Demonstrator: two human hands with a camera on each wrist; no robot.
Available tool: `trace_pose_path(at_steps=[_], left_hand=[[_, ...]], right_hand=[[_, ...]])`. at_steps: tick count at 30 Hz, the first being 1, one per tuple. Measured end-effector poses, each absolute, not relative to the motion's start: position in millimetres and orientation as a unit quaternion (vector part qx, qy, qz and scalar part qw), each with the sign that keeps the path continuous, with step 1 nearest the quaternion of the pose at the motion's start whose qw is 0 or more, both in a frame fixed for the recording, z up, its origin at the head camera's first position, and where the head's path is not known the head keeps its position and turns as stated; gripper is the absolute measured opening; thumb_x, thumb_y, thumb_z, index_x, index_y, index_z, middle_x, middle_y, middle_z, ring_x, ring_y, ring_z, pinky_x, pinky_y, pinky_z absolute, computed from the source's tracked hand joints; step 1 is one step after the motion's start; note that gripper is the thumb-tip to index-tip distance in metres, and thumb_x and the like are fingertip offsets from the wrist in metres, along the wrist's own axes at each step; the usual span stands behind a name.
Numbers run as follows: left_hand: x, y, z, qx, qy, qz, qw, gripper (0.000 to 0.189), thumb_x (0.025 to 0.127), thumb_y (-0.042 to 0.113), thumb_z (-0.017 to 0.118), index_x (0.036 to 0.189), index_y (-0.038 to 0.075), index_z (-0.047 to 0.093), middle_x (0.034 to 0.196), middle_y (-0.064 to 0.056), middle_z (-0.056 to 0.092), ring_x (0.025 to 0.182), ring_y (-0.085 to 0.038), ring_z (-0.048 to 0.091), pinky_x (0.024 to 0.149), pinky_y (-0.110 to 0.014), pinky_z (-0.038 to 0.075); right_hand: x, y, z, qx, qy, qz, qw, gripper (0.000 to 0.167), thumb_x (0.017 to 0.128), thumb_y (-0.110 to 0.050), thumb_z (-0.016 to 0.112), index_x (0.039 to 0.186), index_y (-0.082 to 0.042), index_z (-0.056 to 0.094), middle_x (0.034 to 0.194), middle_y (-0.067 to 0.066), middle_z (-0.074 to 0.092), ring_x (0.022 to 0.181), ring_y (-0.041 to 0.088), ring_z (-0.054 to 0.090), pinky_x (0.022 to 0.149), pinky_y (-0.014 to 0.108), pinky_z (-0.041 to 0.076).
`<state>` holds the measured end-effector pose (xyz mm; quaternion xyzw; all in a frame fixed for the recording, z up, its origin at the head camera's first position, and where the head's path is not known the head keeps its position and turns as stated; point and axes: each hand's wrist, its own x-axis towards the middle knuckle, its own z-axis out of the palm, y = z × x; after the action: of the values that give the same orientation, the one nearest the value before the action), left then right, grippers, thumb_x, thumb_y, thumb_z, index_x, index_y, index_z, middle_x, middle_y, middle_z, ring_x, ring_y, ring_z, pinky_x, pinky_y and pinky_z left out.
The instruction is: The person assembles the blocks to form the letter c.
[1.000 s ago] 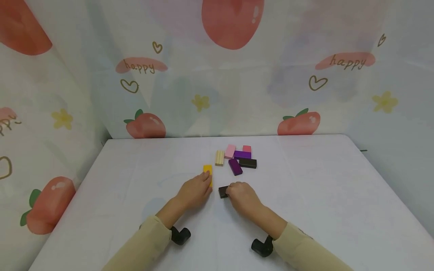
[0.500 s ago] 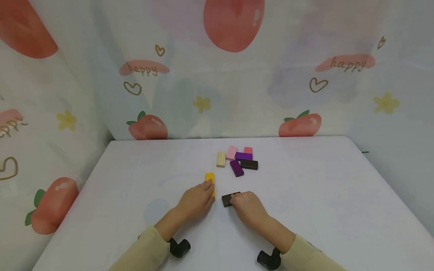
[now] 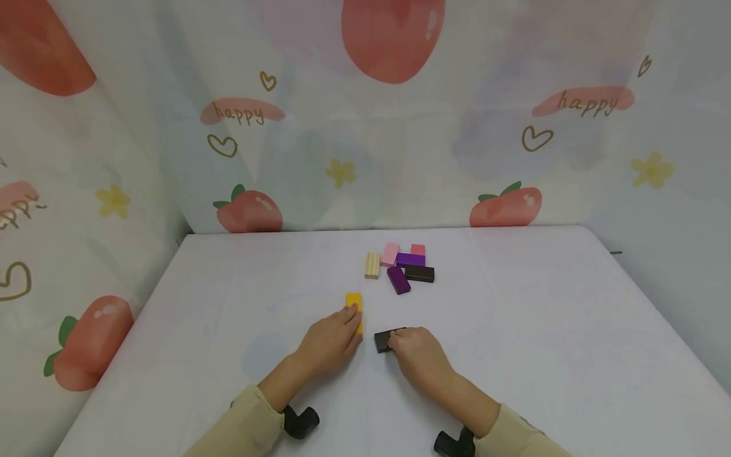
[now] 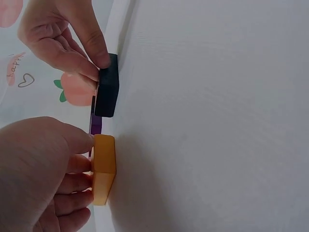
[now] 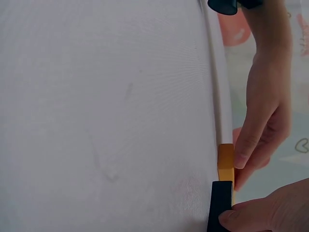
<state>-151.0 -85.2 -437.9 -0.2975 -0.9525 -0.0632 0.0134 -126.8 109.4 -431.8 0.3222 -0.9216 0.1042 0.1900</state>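
A yellow block (image 3: 353, 298) lies lengthwise on the table, and my left hand (image 3: 325, 339) holds it from above by thumb and fingertips. In the left wrist view the fingertips meet the upper edge of the yellow block (image 4: 104, 164). Just to its right is a black block (image 3: 382, 341), a small gap between the two. My right hand (image 3: 422, 358) pinches that block's right end. From the left side, thumb and fingers show on the black block (image 4: 108, 89). Part of each block is hidden under the fingers.
Farther back lie a striped wooden block (image 3: 372, 266), a pink block (image 3: 391, 254), a red block (image 3: 418, 249), a violet block (image 3: 410, 259), a dark purple block (image 3: 398, 280) and another black block (image 3: 419, 273). A patterned cloth (image 3: 400, 158) hangs behind the white table (image 3: 542, 317).
Both hands have drawn their blocks nearer to me, the black one farther than the yellow. Over the last half second the hands have hardly moved. The back blocks stay put.
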Motion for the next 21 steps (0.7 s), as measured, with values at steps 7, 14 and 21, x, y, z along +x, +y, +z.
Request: trace_pose_path(at_steps=[7,14,21], left_hand=[[-146.7,-85.5,-437.2,-0.297,-0.951,-0.080,0.017,0.044,0.095,0.028,0.049,0.129,-0.001,0.051,0.134,-0.014,0.046,0.121,-0.024,0.046,0.097,-0.036,0.039],[-142.9,-84.1,-438.4,-0.293,-0.953,-0.078,0.022,0.043,0.095,0.028,0.050,0.128,0.000,0.053,0.133,-0.013,0.048,0.120,-0.024,0.047,0.096,-0.036,0.040],[-137.4,-82.4,-439.3,-0.286,-0.955,-0.072,0.024,0.044,0.094,0.029,0.051,0.127,0.000,0.053,0.132,-0.013,0.049,0.118,-0.024,0.049,0.095,-0.035,0.041]], right_hand=[[-121.3,111.0,-433.4,0.321,-0.918,0.122,0.197,0.014,0.065,0.010,0.074,0.067,-0.003,0.068,0.069,0.006,0.066,0.063,0.017,0.063,0.058,0.029,0.052],[-115.3,111.6,-433.3,0.318,-0.918,0.136,0.195,0.015,0.064,0.011,0.072,0.068,-0.003,0.068,0.069,0.005,0.065,0.064,0.017,0.063,0.059,0.030,0.051],[-108.6,111.9,-432.7,0.319,-0.918,0.138,0.192,0.015,0.064,0.011,0.072,0.068,-0.003,0.068,0.071,0.005,0.066,0.065,0.016,0.063,0.059,0.030,0.051]])
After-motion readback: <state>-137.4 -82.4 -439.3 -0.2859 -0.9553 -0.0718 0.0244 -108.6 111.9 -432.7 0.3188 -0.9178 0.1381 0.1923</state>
